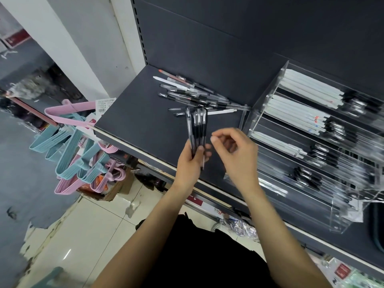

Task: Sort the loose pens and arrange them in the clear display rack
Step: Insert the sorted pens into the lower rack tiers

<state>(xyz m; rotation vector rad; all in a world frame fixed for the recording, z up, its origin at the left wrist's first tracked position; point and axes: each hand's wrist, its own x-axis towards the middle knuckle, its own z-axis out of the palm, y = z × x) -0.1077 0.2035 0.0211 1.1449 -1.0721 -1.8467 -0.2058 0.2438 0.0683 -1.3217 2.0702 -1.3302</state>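
Head view: the left hand (190,161) grips a bundle of black pens (197,129), fingers and thumb curled round their lower ends, the barrels fanning up toward twelve o'clock. The right hand (232,150), just beside it at three o'clock, holds nothing; its fingers are loosely curled, thumb and forefinger nearly pinched, close to the bundle but apart from it. The loose pens (195,94) lie in a crossed heap on the dark shelf (135,121), at twelve o'clock from the hands. The clear display rack (324,142) stands at two to three o'clock, its tiers already carrying white and black pens.

The bundle is held only low down, so I judge that a smooth, slim barrel could slide out and drop over the shelf edge. The heap is tangled; pulling one pen may roll others. The pens are glossy clear plastic with black grips, a few matte white; the rack is hard, transparent acrylic with sharp edges; the shelf is flat and matte.
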